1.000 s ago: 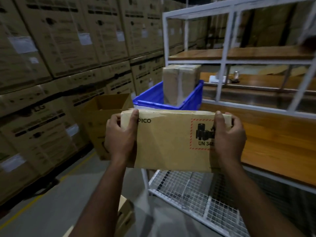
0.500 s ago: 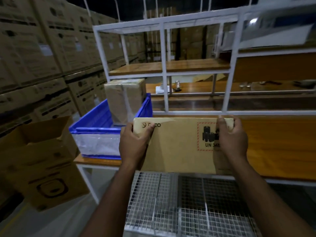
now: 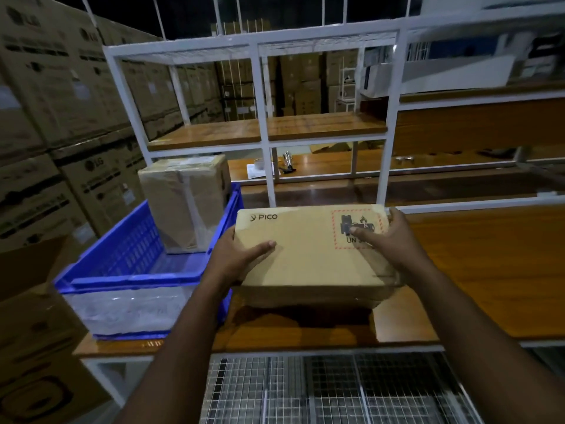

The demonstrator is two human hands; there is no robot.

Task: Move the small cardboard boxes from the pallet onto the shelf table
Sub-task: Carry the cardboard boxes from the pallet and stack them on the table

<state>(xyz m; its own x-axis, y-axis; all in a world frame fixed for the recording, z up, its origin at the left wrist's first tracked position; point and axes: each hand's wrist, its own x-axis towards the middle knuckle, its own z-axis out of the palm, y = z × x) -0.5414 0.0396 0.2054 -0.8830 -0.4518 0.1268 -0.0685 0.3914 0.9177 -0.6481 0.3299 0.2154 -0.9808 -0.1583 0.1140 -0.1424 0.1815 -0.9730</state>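
A small flat cardboard box (image 3: 308, 255), printed PICO with a red-bordered battery label, hangs just above the wooden top of the shelf table (image 3: 489, 270), tilted with its near edge low over the wood. My left hand (image 3: 237, 260) grips its left side, thumb lying across the top face. My right hand (image 3: 388, 240) grips the right side, thumb on the battery label. A dark shadow lies on the wood under the box.
A blue plastic crate (image 3: 134, 264) stands on the table's left end, holding a taped brown box (image 3: 186, 203). White shelf uprights (image 3: 264, 148) rise behind. A wire-mesh lower shelf (image 3: 336, 390) lies below. Stacked large cartons (image 3: 61, 117) line the left; an open carton (image 3: 33, 332) stands at lower left.
I turned to face the shelf table. The box went from upright in front of me to nearly flat, forward and down over the wooden top beside the blue crate.
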